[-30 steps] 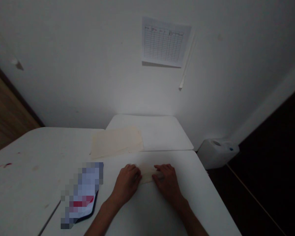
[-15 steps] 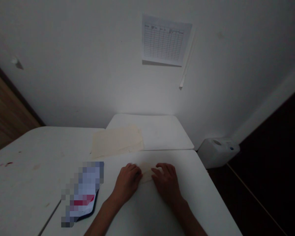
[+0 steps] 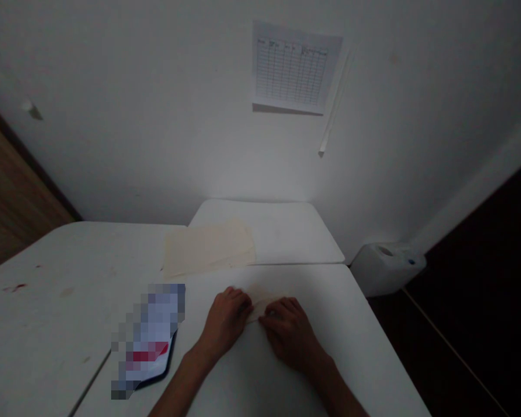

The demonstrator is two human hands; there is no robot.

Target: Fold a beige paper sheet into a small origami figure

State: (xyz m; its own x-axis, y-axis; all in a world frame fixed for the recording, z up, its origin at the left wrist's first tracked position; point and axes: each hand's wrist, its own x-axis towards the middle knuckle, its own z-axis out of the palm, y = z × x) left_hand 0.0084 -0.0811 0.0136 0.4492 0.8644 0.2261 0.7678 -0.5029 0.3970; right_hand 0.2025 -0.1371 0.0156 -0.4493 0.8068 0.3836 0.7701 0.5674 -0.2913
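A small piece of thin beige paper [image 3: 260, 306] lies on the white table between my hands, with a crease or layered edge across it. At its left end, my left hand [image 3: 229, 314] is closed, thumb and fingers pinching the edge. My right hand [image 3: 287, 325] is curled over the right side, its thumb and forefinger together at the near right corner. Both palms face down, and parts of the paper are hidden beneath the fingers. Beyond my hands, larger beige sheets [image 3: 208, 249] lie flat, overlapping one another.
A phone [image 3: 156, 336], partly blurred out, lies left of my left forearm. White tabletops [image 3: 342, 347] meet at seams and reach the wall. A printed table sheet [image 3: 293, 69] hangs on the wall. Past the table's right edge stands a white plastic container [image 3: 384, 269].
My right hand has shifted a little left and nearer to me, its fingers curling in at the paper's near corner. My left hand stays at the left end.
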